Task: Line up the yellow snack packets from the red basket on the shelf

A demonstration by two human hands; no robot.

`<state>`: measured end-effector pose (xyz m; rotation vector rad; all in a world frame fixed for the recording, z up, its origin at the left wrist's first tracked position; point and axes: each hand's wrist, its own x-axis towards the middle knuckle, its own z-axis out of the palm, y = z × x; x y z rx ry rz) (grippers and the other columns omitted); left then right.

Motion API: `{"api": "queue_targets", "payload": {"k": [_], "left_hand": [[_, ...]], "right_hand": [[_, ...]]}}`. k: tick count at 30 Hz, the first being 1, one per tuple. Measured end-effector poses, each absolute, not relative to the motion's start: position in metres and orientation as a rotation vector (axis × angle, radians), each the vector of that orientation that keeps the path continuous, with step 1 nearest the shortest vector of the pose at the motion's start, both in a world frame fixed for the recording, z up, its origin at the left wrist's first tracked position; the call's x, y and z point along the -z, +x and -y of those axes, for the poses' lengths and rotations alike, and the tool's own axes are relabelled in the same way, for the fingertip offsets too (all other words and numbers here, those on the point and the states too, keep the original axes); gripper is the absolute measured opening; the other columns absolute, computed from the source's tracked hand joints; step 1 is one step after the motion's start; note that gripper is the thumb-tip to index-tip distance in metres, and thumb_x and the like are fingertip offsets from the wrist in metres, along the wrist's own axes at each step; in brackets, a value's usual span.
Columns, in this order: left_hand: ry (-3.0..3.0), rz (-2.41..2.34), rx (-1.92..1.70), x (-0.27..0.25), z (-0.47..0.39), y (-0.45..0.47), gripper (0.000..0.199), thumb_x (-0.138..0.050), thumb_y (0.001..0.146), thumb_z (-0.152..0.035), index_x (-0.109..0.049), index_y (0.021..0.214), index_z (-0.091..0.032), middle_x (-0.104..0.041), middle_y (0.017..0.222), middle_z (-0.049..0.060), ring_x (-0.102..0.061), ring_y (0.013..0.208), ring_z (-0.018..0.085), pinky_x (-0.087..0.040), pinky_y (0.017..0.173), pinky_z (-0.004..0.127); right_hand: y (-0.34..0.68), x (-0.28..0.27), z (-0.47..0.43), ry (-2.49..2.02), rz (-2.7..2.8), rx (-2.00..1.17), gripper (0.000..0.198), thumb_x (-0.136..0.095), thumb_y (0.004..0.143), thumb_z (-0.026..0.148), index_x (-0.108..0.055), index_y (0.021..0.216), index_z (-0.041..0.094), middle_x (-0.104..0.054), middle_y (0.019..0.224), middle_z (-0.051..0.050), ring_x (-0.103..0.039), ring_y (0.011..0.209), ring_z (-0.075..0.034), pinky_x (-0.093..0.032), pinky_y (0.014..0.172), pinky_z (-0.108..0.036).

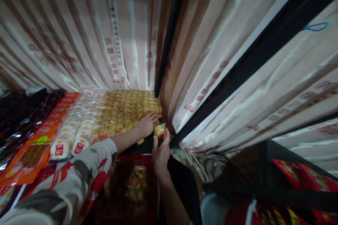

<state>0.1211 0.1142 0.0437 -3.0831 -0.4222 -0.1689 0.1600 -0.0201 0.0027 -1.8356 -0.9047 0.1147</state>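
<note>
My right hand [161,153] pinches a yellow-wrapped snack pack [159,130] between thumb and fingers, at the right front corner of the display. Just left of it, my left hand [148,124] reaches over the rows of yellow-wrapped snack packs [126,107]. Its fingers lie stretched out near the right end of the rows, and I cannot tell whether they press on a pack. Below my forearms stands a red plastic basket [154,182] with several more yellow packs [138,182] inside, dim and partly hidden by my sleeve.
To the left lie white round packaged cakes [62,144], an orange snack packet [33,147] and dark shiny packages [23,112]. Pleated printed curtains [126,42] hang behind, with black posts [211,109] crossing them. Red packets [303,175] sit on a shelf at lower right.
</note>
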Motion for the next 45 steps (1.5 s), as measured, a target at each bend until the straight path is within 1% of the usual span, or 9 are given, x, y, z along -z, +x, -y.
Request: {"api": "queue_targets", "payload": {"k": [5, 11, 14, 19, 24, 29, 34, 41, 45], "left_hand": [[-3.094, 0.389, 0.17, -0.046, -0.116, 0.116, 0.032, -0.039, 0.087, -0.018, -0.062, 0.109, -0.01, -0.056, 0.126, 0.012, -0.034, 0.131, 0.024, -0.021, 0.11, 0.041], [-3.155, 0.368, 0.261, -0.044, -0.127, 0.119, 0.029, -0.042, 0.086, -0.021, -0.063, 0.103, -0.01, -0.056, 0.125, 0.014, -0.039, 0.128, 0.024, -0.025, 0.11, 0.041], [-3.216, 0.363, 0.29, -0.042, -0.133, 0.118, 0.026, -0.045, 0.085, -0.022, -0.064, 0.101, -0.013, -0.057, 0.123, 0.012, -0.04, 0.126, 0.023, -0.03, 0.108, 0.041], [-3.22, 0.344, 0.42, -0.043, -0.136, 0.114, 0.021, -0.048, 0.083, -0.019, -0.065, 0.091, -0.011, -0.048, 0.13, 0.015, -0.034, 0.129, 0.024, -0.031, 0.108, 0.037], [-3.131, 0.572, 0.394, -0.053, -0.13, 0.109, 0.017, -0.048, 0.084, -0.02, -0.064, 0.085, -0.014, -0.056, 0.105, 0.011, -0.047, 0.106, 0.022, -0.042, 0.093, 0.038], [-3.061, 0.705, 0.389, -0.054, -0.126, 0.107, 0.015, -0.048, 0.082, -0.015, -0.059, 0.092, -0.013, -0.057, 0.1, 0.009, -0.048, 0.102, 0.021, -0.041, 0.092, 0.034], [-3.021, 0.766, 0.411, -0.054, -0.122, 0.113, 0.016, -0.044, 0.084, -0.015, -0.058, 0.093, -0.014, -0.058, 0.099, 0.009, -0.048, 0.1, 0.023, -0.04, 0.089, 0.036], [-3.023, 0.933, 0.459, -0.055, -0.118, 0.122, 0.021, -0.052, 0.08, -0.023, -0.057, 0.098, -0.014, -0.062, 0.102, 0.01, -0.049, 0.102, 0.026, -0.038, 0.087, 0.04], [-3.054, 1.005, 0.514, -0.049, -0.115, 0.129, 0.032, -0.05, 0.081, -0.023, -0.053, 0.112, -0.015, -0.064, 0.106, 0.009, -0.047, 0.108, 0.027, -0.036, 0.089, 0.043]], "right_hand": [[0.173, -0.004, -0.012, -1.807, 0.845, -0.037, 0.042, -0.041, 0.086, 0.03, -0.036, 0.124, 0.011, -0.051, 0.126, -0.023, -0.05, 0.119, -0.026, -0.043, 0.094, -0.042], [0.182, 0.0, -0.028, -1.867, 0.765, 0.029, 0.036, -0.041, 0.086, 0.033, -0.041, 0.115, 0.013, -0.054, 0.116, -0.021, -0.054, 0.107, -0.026, -0.043, 0.089, -0.043], [0.183, 0.006, -0.028, -1.839, 0.812, 0.038, 0.03, -0.039, 0.087, 0.032, -0.044, 0.111, 0.014, -0.053, 0.117, -0.02, -0.051, 0.111, -0.026, -0.041, 0.091, -0.044], [0.187, 0.02, -0.029, -1.811, 0.864, 0.029, 0.026, -0.038, 0.088, 0.029, -0.047, 0.107, 0.015, -0.053, 0.118, -0.019, -0.047, 0.117, -0.024, -0.038, 0.097, -0.044], [0.19, 0.027, -0.032, -1.822, 0.954, 0.101, 0.023, -0.041, 0.088, 0.029, -0.052, 0.103, 0.015, -0.055, 0.119, -0.017, -0.043, 0.123, -0.023, -0.037, 0.1, -0.045], [0.19, 0.03, -0.033, -1.839, 1.04, 0.139, 0.027, -0.039, 0.089, 0.024, -0.054, 0.109, 0.014, -0.052, 0.127, -0.016, -0.036, 0.129, -0.022, -0.035, 0.103, -0.047], [0.189, 0.036, -0.033, -1.826, 1.097, 0.175, 0.036, -0.032, 0.091, 0.018, -0.051, 0.119, 0.006, -0.047, 0.133, -0.02, -0.025, 0.136, -0.022, -0.033, 0.105, -0.047], [0.186, 0.045, -0.02, -1.861, 1.205, 0.239, 0.044, -0.028, 0.091, 0.017, -0.044, 0.131, 0.011, -0.044, 0.137, -0.016, -0.027, 0.135, -0.023, -0.035, 0.105, -0.049], [0.186, 0.046, -0.018, -1.862, 1.207, 0.246, 0.043, -0.03, 0.091, 0.018, -0.045, 0.131, 0.012, -0.043, 0.137, -0.016, -0.031, 0.133, -0.024, -0.036, 0.104, -0.048]]}}
